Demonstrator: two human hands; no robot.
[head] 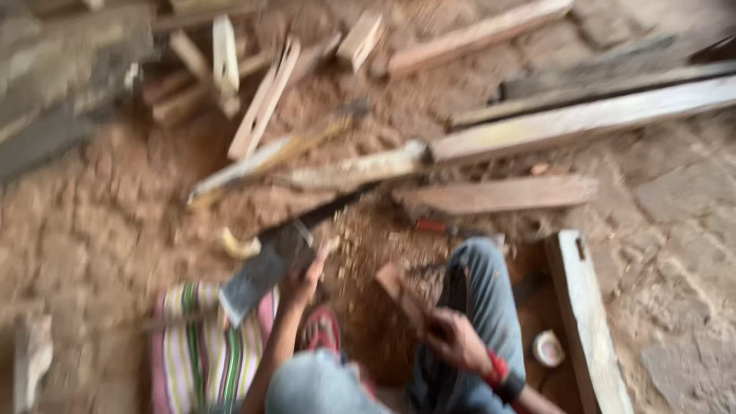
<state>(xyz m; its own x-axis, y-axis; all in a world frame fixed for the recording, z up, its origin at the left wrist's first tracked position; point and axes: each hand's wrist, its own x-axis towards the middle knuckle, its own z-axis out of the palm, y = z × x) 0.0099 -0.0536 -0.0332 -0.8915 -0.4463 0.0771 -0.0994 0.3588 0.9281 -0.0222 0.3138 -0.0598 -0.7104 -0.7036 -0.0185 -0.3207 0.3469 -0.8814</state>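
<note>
Head view, looking down on a dirt floor (92, 230) strewn with wood, all of it blurred by motion. Left hand (305, 277) is closed around the handle of a hatchet (257, 282), whose broad grey blade hangs low and to the left, over a striped cloth (201, 345) in green, pink and white. Right hand (454, 340), with a red band at the wrist, grips the lower end of a short wooden stick (399, 291) that slants up and to the left between the knees, above a heap of wood chips (360, 238). One jeans-clad leg (479, 295) stretches forward; a red sandal (322, 331) shows beside the other knee. No packages, labels or signs can be made out. A small round white thing (549, 348) lies by the right wrist, too blurred to identify. Long planks (583, 119) cross the upper right, and a thick board (586, 314) runs off the bottom edge. Short offcuts (253, 92) pile up at top left, partly cut off by the frame.
</note>
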